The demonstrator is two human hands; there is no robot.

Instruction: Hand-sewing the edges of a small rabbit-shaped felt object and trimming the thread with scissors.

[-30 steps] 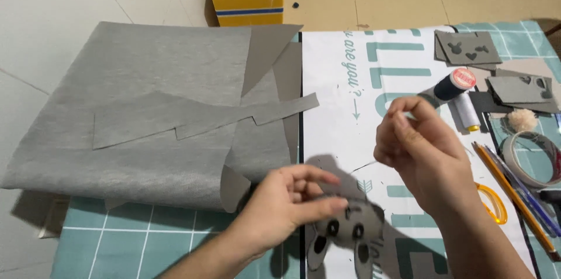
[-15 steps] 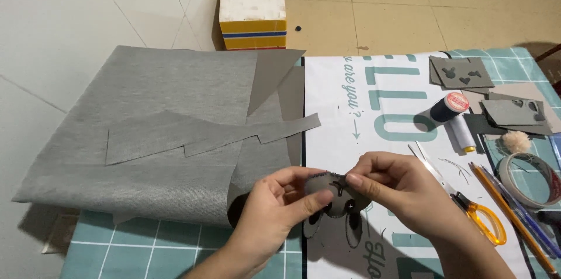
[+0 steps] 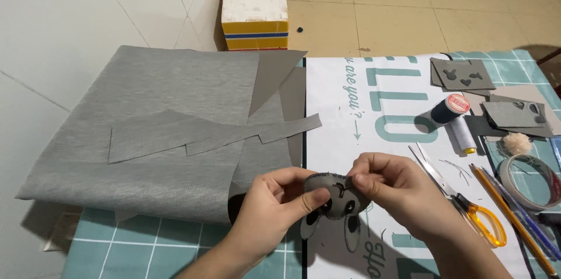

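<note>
Felt animal face (image 3: 336, 202), grey and stitched, sits pinched between my hands at 6 o'clock: left hand (image 3: 279, 206) grips its edge, right hand (image 3: 390, 188) pinches its top. Scissors (image 3: 461, 203) lie at 3 o'clock, folded grey fabric (image 3: 158, 139) at 9, thread spools (image 3: 456, 118) at 2.

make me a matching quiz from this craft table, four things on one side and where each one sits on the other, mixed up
Things:
1. grey felt animal piece
2. scissors with yellow handles
3. white and yellow box
4. roll of tape

Places:
A. on the floor beyond the grey fabric
B. near the table's right edge, beside the pencils
C. between the left hand and right hand
D. on the mat just right of the right hand

Pairs: 1-C, 2-D, 3-A, 4-B
</note>
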